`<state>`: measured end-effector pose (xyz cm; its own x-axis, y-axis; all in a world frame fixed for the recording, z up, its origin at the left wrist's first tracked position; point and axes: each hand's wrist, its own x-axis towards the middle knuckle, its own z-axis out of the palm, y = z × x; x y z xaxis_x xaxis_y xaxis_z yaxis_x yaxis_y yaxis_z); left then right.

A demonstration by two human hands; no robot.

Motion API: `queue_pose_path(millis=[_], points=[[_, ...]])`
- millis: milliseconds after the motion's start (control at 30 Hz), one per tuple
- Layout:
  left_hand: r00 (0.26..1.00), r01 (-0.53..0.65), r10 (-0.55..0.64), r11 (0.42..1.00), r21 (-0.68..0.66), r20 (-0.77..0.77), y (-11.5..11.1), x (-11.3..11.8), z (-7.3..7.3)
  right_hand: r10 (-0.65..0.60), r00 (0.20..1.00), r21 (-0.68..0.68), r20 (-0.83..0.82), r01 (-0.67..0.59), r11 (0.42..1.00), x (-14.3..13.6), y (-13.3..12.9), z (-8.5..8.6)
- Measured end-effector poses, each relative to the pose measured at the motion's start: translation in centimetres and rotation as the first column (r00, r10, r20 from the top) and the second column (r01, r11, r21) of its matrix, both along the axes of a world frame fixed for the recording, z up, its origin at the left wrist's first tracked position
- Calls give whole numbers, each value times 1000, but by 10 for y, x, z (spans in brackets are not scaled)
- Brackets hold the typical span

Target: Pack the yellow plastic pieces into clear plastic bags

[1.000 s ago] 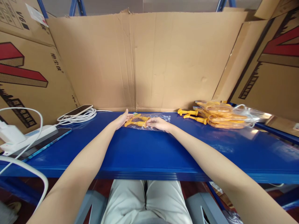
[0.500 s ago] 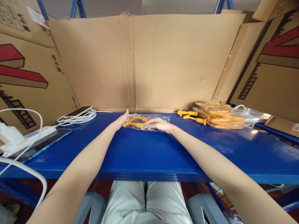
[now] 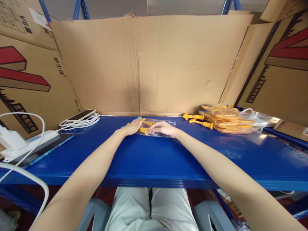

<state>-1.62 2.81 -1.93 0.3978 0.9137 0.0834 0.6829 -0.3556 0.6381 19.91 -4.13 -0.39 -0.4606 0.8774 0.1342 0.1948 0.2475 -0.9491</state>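
A clear plastic bag (image 3: 166, 124) lies near the back of the blue tabletop, with yellow handles (image 3: 144, 130) in it that look like skipping rope handles. My left hand (image 3: 132, 127) rests flat over the left part of the bag, fingers stretched out, covering the handles' left ends. My right hand (image 3: 163, 128) has its fingers curled together at the right end of the nearer handle, gripping it through or with the film; the fingertips are partly hidden. A bit of coloured label (image 3: 139, 118) shows above my left fingers.
To the right lies a pile of bagged yellow pieces (image 3: 234, 120), with two yellow handles (image 3: 201, 124) sticking out. On the left are a coiled white cable (image 3: 92, 121), two phones (image 3: 56, 144) and a power strip (image 3: 39, 139). A cardboard sheet (image 3: 154, 64) stands along the back.
My left hand has moved from the bag's left edge to the right, turning palm down over the handles' left ends. My right hand stays in about the same place.
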Motion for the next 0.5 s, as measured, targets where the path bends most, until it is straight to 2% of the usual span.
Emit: queue_pose_path(millis=[100, 167, 333, 500], points=[[992, 13, -8, 999, 33, -126, 0, 1, -1, -221, 975, 9, 2, 221, 975, -1, 5, -2], [979, 36, -26, 998, 45, -204, -2, 1, 1, -298, 955, 4, 15, 298, 955, -1, 6, -2], [928, 77, -45, 994, 73, -369, -9, 1, 10, -331, 942, 0, 50, 332, 943, 0, 6, -1], [921, 85, -48, 993, 78, -386, -11, 1, 11, -313, 945, 28, 92, 312, 950, 1, 8, -3]])
